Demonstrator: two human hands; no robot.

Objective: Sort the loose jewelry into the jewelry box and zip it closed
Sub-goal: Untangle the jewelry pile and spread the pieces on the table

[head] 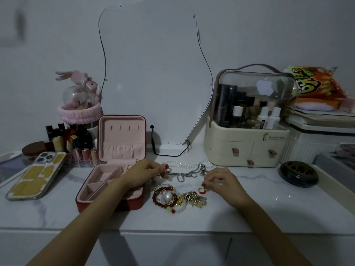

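Note:
An open jewelry box, red outside and pink inside, stands on the white marble table with its lid upright. My left hand rests over the box's right side, fingers pinched at the end of a silver chain. A pearl strand lies behind the chain. My right hand pinches a red and gold ring just above the table. In front lies a heap of red bead bracelets and gold pieces.
A phone lies face down at the left. Lipsticks and bottles stand behind the box. A curvy mirror leans at the back. A cream cosmetics case sits at the right, with a dark round dish beside it.

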